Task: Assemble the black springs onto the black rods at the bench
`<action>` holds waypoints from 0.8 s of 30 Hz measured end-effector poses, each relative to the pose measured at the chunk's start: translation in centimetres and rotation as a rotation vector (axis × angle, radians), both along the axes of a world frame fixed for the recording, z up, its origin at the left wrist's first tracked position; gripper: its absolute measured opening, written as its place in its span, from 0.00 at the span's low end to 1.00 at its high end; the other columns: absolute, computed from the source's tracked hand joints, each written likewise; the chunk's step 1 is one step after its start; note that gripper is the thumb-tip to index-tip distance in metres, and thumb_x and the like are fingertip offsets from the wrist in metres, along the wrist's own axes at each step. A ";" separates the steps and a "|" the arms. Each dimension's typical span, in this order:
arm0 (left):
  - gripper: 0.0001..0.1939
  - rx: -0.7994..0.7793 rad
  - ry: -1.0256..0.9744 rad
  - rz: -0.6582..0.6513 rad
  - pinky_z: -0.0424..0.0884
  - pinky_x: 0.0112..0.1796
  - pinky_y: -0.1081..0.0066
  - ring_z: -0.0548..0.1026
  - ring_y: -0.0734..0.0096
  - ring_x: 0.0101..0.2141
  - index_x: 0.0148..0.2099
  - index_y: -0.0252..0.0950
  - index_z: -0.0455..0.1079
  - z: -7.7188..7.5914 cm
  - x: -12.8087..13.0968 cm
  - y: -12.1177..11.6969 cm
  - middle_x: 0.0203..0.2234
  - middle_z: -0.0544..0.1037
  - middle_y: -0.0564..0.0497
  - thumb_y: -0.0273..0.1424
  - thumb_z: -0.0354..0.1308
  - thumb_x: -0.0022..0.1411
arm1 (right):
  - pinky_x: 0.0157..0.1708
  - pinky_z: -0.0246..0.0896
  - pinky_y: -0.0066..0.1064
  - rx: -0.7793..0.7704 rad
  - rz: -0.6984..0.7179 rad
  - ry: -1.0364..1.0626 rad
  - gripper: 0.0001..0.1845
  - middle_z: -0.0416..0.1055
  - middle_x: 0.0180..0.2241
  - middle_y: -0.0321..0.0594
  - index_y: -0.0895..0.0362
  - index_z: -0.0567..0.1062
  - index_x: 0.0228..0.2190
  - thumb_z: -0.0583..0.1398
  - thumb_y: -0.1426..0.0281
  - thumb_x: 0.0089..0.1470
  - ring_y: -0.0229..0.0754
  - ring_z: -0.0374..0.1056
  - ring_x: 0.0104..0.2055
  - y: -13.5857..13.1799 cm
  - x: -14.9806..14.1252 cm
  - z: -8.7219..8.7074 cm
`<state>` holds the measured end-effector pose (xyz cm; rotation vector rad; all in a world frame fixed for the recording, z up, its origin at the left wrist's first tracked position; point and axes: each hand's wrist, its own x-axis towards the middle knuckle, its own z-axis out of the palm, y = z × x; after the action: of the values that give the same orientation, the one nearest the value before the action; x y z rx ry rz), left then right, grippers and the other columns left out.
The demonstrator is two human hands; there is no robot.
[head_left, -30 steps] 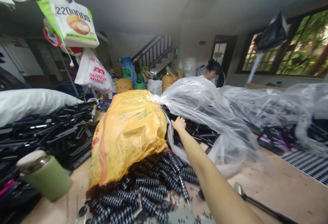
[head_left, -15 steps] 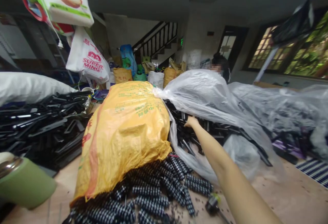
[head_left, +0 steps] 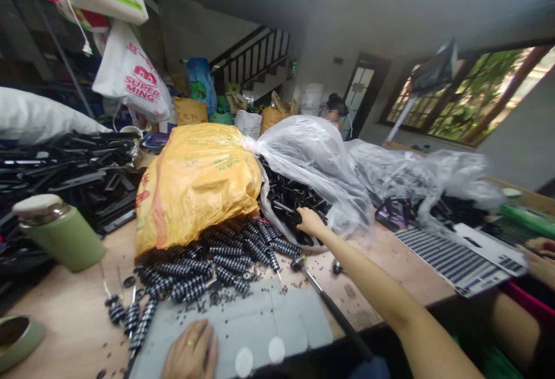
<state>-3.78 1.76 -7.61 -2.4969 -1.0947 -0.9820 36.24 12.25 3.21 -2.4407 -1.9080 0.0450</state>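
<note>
My right hand (head_left: 310, 222) reaches to the mouth of a clear plastic bag (head_left: 299, 136), its fingers closed round a dark piece among the loose black plastic parts (head_left: 288, 191). Flat on a grey mat (head_left: 255, 315) at the near edge rests my left hand (head_left: 191, 349), open, with a ring on one finger. Between the two lie many black-and-white checked rollers (head_left: 229, 263), heaped against a yellow woven sack (head_left: 199, 182). A tool with a long dark handle (head_left: 332, 304) lies on the table below my right forearm.
At left, a green flask (head_left: 65, 234) stands before a pile of black parts (head_left: 65, 171). Another person's hand (head_left: 540, 257) is at the right, beside a striped sheet (head_left: 451, 260). More clear plastic (head_left: 416, 171) covers parts farther back. Small black bits are scattered about the tabletop.
The view has tilted down and turned right, bringing my left hand, the mat and another person's hand into sight. My right hand remains among the black parts at the bag's mouth.
</note>
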 end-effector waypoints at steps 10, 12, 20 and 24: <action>0.14 -0.117 -0.239 -0.063 0.71 0.40 0.65 0.72 0.64 0.40 0.44 0.35 0.67 3.4 1.5 -1.1 0.38 0.74 0.45 0.35 0.47 0.61 | 0.45 0.54 0.35 0.123 0.169 -0.170 0.22 0.64 0.49 0.52 0.60 0.65 0.48 0.55 0.74 0.49 0.51 0.59 0.50 -5.1 -4.1 3.3; 0.15 -0.125 -0.250 -0.088 0.70 0.42 0.65 0.71 0.64 0.42 0.47 0.34 0.66 5.0 2.6 -1.5 0.41 0.72 0.44 0.34 0.48 0.61 | 0.41 0.56 0.32 0.089 0.249 -0.190 0.13 0.71 0.40 0.50 0.60 0.71 0.39 0.54 0.73 0.51 0.48 0.65 0.44 -5.8 -5.0 4.0; 0.15 -0.289 -0.170 -0.207 0.64 0.45 0.57 0.67 0.57 0.46 0.47 0.33 0.67 9.2 9.2 -1.5 0.44 0.71 0.40 0.29 0.50 0.58 | 0.32 0.57 0.27 -0.091 0.751 -0.184 0.10 0.74 0.29 0.40 0.55 0.73 0.29 0.61 0.61 0.47 0.41 0.69 0.34 -10.1 -12.8 4.2; 0.12 -0.730 -0.310 -0.187 0.66 0.32 0.67 0.72 0.64 0.29 0.27 0.34 0.71 8.0 9.6 -1.0 0.23 0.75 0.47 0.32 0.50 0.57 | 0.44 0.55 0.38 0.077 0.804 -0.145 0.27 0.68 0.45 0.46 0.54 0.67 0.44 0.62 0.56 0.43 0.48 0.63 0.47 -13.0 -15.1 3.8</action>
<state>5.84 0.75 0.39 -3.1346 -1.5605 -1.2189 21.19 -0.73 7.04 -1.5128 -2.7471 -0.1779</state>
